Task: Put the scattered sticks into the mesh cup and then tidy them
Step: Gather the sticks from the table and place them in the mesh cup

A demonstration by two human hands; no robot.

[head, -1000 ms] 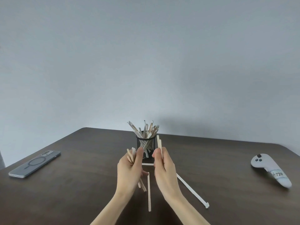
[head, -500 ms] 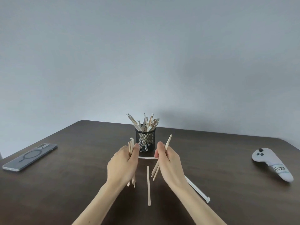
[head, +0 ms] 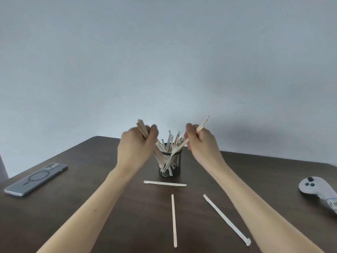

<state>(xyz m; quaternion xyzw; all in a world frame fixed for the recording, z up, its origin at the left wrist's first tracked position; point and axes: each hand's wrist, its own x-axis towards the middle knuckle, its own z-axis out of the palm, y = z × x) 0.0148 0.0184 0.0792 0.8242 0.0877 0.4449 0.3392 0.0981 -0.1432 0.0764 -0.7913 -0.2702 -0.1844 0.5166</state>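
A black mesh cup [head: 171,165] stands mid-table, full of several pale sticks leaning at mixed angles. My left hand [head: 135,147] is raised just left of the cup, shut on a bundle of wooden sticks [head: 143,129] whose lower ends slant down beside the cup's left wall. My right hand [head: 201,141] is just right of the cup, shut on sticks [head: 199,127] whose lower ends reach the cup's rim. Three sticks lie loose on the table: a white one [head: 165,183] in front of the cup, a wooden one [head: 174,220] and a long white one [head: 226,219] nearer me.
A grey phone [head: 36,178] lies face down near the table's left edge. A white handheld controller [head: 318,189] lies at the right edge. The dark wooden table [head: 91,207] ends at a plain wall behind the cup.
Both hands rose from the table near me and moved forward to either side of the cup, carrying their sticks. The view tilted, so the table now sits lower in frame.
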